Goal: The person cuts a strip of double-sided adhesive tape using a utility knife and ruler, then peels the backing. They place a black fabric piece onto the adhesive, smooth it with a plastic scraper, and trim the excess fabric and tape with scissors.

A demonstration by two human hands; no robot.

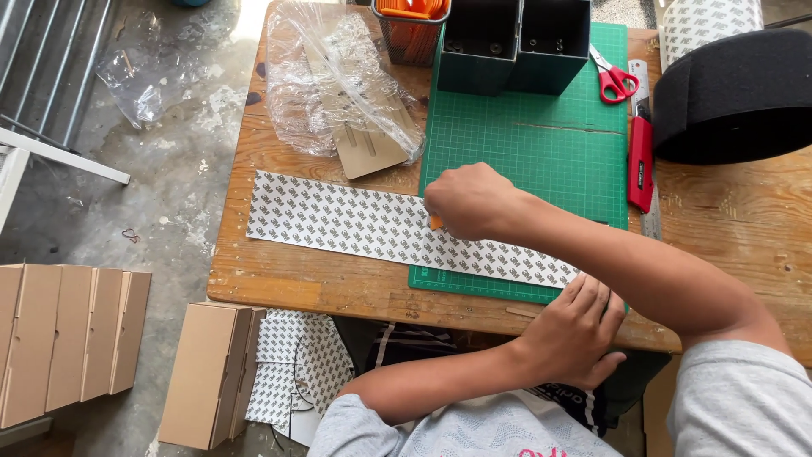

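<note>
Workshop corner, concrete floor; wooden table (279,279) seen from above. On it: green cutting mat (541,144); long printed strip (338,222) of patterned sheet, lying half on bare wood, half on the mat. Strip's long axis runs left to right, dipping slightly toward the near right corner. Right hand (472,201) rests on the strip near its middle, at the mat's left edge, fingers curled down; a small orange piece (435,222) shows under the fingertips, apparently pinched, kind not clear. Left hand (571,334) lies flat, fingers together, at the strip's right end by the table's near edge, pressing rather than gripping; nothing held. The forearms cross: the right arm passes over the left, so the right hand sits further left. Most of the free strip extends leftward from the right hand; the right hand is nearer that free length, the left nearer the end. Also on the table: clear plastic wrap (330,68) over a cardboard piece; mesh cup (410,34) of orange items; two dark boxes (516,42); red scissors (613,80); red knife (640,161) beside a ruler; black foam roll (736,93). On the floor: cardboard boxes (72,338), offcuts of the same sheet.
</note>
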